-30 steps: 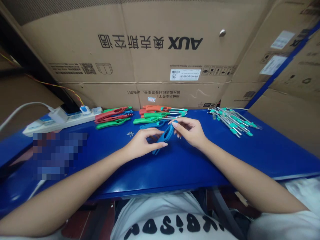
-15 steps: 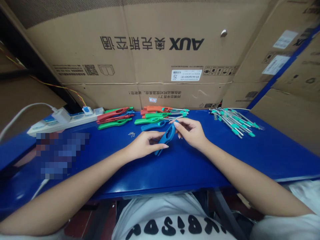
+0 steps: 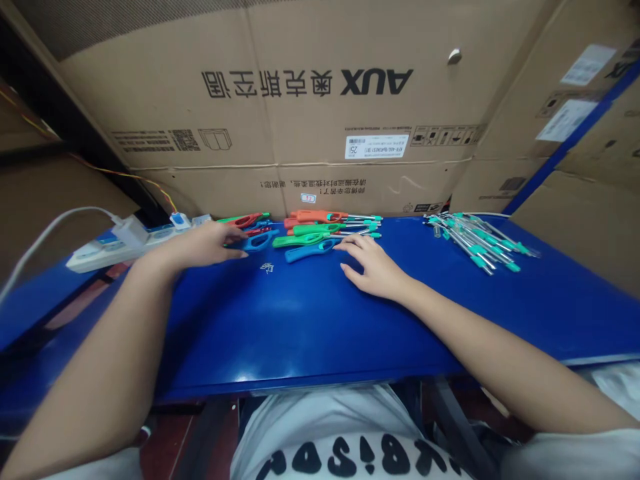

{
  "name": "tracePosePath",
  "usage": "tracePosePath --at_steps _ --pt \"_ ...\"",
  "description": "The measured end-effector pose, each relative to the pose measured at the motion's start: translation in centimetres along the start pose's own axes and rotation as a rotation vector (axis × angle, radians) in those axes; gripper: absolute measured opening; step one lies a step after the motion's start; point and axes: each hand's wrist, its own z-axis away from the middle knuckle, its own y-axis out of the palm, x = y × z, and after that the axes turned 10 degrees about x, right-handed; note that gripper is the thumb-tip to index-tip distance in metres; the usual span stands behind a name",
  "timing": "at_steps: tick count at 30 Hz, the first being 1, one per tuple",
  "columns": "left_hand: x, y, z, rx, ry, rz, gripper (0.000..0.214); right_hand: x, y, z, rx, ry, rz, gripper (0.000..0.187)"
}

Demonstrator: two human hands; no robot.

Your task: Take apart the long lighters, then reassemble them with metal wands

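My left hand (image 3: pixel 200 245) reaches left along the blue table (image 3: pixel 300 320), fingers closed on the end of a blue plastic handle (image 3: pixel 260 241). The handle lies against a small pile of red and green handles (image 3: pixel 243 221). My right hand (image 3: pixel 373 267) rests flat on the table with fingers spread, holding nothing. Its fingertips are just right of another blue handle (image 3: pixel 313 250). Behind that one lie green and orange handles with metal tubes (image 3: pixel 325 225).
A bundle of metal tubes with teal tips (image 3: pixel 475 241) lies at the right back of the table. A white power strip (image 3: pixel 125 239) with a plug and cable sits at the left. Large cardboard boxes (image 3: pixel 310 107) wall off the back and right.
Both hands held a blue handle at the table's middle. Now my left hand has carried it left to the red and green pile, and my right hand has let go and lies flat.
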Motion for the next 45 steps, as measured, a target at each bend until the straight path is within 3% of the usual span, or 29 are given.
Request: tracePosePath --at_steps 3,5,10,18,22,25,28,31,35,40,45 --pt "2.0 0.0 0.0 0.195 -0.044 0.040 0.051 -0.8 0.2 0.1 0.135 0.026 0.120 0.050" --pt "3.2 0.3 -0.1 0.225 -0.045 0.041 0.052 -1.2 0.4 0.2 0.199 0.032 0.150 0.054" --pt "4.9 0.9 -0.9 0.193 -0.089 -0.056 0.040 -1.8 0.6 0.1 0.256 0.149 0.170 0.061" --pt "4.6 1.0 -1.0 0.137 -0.141 -0.133 0.029 -3.8 0.6 -0.1 0.244 0.250 0.143 0.068" --pt "3.1 0.8 -0.8 0.098 -0.146 -0.204 0.031 -4.0 0.6 -0.2 0.245 0.264 0.144 0.067" --pt "0.4 1.4 -0.8 0.020 -0.104 -0.267 0.031 -3.9 0.5 -0.3 0.213 0.260 0.172 0.063" --pt "-2.7 2.8 -1.0 -0.080 0.084 -0.308 0.037 -3.9 0.2 -0.4 0.168 0.242 0.207 0.056" --pt "-4.7 4.6 -1.3 -0.083 0.169 -0.325 0.045 -4.1 0.1 -0.5 0.115 0.219 0.234 0.044" --pt "-5.0 6.3 -2.1 -0.039 0.206 -0.265 0.042 -4.4 0.1 -0.5 0.070 0.214 0.246 0.031" --pt "-4.6 7.0 -2.9 -0.078 0.296 -0.155 0.041 -4.2 -0.1 -0.5 0.042 0.190 0.230 0.021" --pt "-5.0 7.8 -3.2 -0.109 0.393 0.001 0.038 -3.7 -1.4 -0.3 -0.079 0.091 0.256 0.013"
